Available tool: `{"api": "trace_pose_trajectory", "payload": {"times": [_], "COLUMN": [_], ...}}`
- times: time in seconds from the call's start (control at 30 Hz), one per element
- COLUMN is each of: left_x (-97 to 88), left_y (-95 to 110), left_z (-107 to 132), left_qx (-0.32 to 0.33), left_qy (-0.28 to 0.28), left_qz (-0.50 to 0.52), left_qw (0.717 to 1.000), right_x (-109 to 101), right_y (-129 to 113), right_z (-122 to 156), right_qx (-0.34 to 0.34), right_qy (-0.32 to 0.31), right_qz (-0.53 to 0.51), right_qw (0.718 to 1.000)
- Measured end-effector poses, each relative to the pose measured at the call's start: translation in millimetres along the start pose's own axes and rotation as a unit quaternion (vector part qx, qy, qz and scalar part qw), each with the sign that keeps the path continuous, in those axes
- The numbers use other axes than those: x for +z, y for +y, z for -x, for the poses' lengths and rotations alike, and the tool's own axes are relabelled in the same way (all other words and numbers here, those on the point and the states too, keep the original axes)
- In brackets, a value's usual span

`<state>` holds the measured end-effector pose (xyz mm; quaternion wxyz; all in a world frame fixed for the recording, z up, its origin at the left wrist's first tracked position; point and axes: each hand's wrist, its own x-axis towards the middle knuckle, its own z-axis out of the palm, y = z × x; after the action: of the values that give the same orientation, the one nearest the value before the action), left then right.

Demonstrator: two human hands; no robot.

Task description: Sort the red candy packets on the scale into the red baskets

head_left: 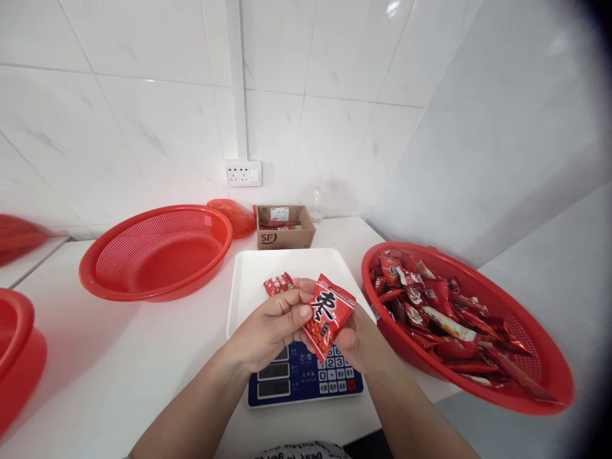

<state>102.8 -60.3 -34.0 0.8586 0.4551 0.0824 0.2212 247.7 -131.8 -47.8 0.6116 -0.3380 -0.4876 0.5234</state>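
A small red snack packet (329,317) with large black lettering is held above the scale (306,376). My left hand (275,322) pinches its left edge between thumb and fingers. From the other side, my right hand (356,338) grips the same packet, with the thumb at its lower right edge; some fingers are hidden behind it. Another red packet (276,284) shows just past my left hand, over the scale's white pan (246,271). The hands cover part of the blue keypad panel.
A red basket (549,357) full of red packets stands at the right. At the left is a red perforated basket (155,290), with another red basket (19,325) at the edge. An open cardboard box (287,240) holding packets and a red bag (235,217) sit by the wall.
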Motion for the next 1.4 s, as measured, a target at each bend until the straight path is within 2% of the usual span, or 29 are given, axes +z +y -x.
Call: {"api": "trace_pose_trajectory", "payload": {"times": [0.1, 0.23, 0.4, 0.67, 0.8, 0.87, 0.97, 1.13, 1.33, 1.4], "left_x": [-0.4, -1.9, -1.3, 1.3, 0.3, 0.0, 0.0, 0.0, 3.3, 6.7], "left_y": [0.7, -2.3, -6.4, -4.7, -6.3, -6.4, -6.1, -8.0, -4.8, -2.7], "left_z": [-0.3, -1.4, -1.8, -1.5, -1.0, -0.6, -0.2, -0.2, 2.3, 4.1], "left_qx": [-0.011, -0.036, -0.046, 0.025, 0.037, 0.037, 0.034, 0.026, 0.089, 0.094], "left_qy": [-0.008, -0.028, -0.001, -0.006, 0.004, -0.010, -0.017, 0.031, -0.021, -0.007], "left_qz": [-0.006, -0.005, -0.018, -0.053, -0.075, -0.087, -0.096, -0.078, -0.160, -0.205], "left_qw": [1.000, 0.999, 0.999, 0.998, 0.996, 0.995, 0.995, 0.996, 0.983, 0.974], "right_x": [1.5, 4.6, 6.3, 4.6, 4.5, 3.6, 1.0, -0.1, 2.6, 2.0], "right_y": [-0.5, -1.2, -0.9, -4.8, -5.1, -4.6, -3.1, -1.1, -0.5, 0.6], "right_z": [0.0, -0.5, -0.9, 1.5, 2.4, 2.6, 2.5, 2.5, 2.6, 2.6], "right_qx": [-0.015, 0.003, -0.019, -0.017, 0.002, 0.004, -0.033, -0.075, -0.098, -0.096], "right_qy": [0.010, -0.002, 0.010, 0.007, 0.018, 0.025, 0.045, 0.063, 0.097, 0.106], "right_qz": [0.008, -0.013, 0.019, 0.016, 0.034, 0.042, 0.058, 0.082, 0.126, 0.126], "right_qw": [1.000, 1.000, 1.000, 1.000, 0.999, 0.999, 0.997, 0.992, 0.982, 0.982]}}
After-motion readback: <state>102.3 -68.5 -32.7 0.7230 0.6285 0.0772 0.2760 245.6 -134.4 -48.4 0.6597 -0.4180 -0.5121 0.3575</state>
